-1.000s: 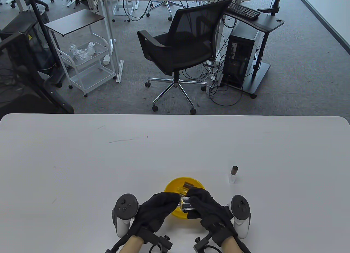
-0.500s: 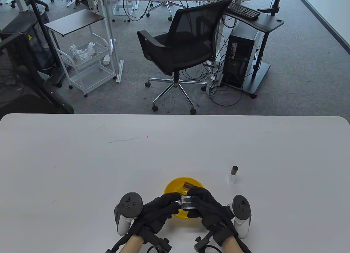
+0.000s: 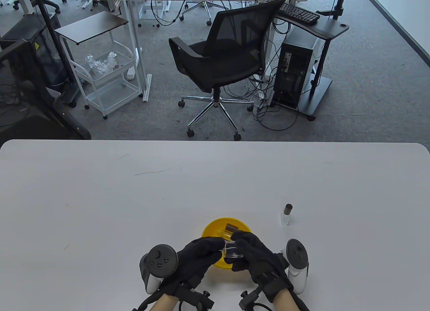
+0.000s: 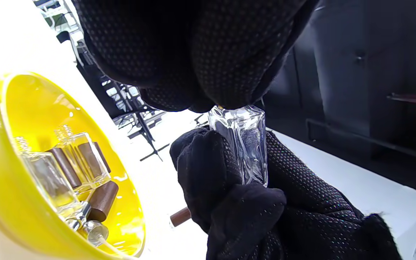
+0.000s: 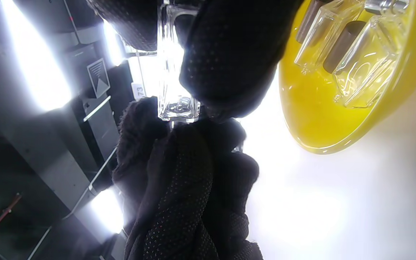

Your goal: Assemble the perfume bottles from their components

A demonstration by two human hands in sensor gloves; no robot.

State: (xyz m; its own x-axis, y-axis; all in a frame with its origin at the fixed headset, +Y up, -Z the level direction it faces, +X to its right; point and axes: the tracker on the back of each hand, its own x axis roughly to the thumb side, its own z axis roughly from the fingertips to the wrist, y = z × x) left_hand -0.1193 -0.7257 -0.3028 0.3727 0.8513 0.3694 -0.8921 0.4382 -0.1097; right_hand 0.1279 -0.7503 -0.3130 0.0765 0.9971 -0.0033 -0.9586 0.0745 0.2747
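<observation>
While dotted black right hand point(image 3: 257, 257) fingers grip the square glass bottle point(image 4: 242, 144), left hand point(image 3: 196, 259) fingers pinch its top.

Overhead table camera, two close wrist cameras

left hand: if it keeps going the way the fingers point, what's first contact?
The glass bottle its fingertips already touch, gripped by the right hand. The left hand points right, so next likely right-hand fingers; depth unclear.
</observation>
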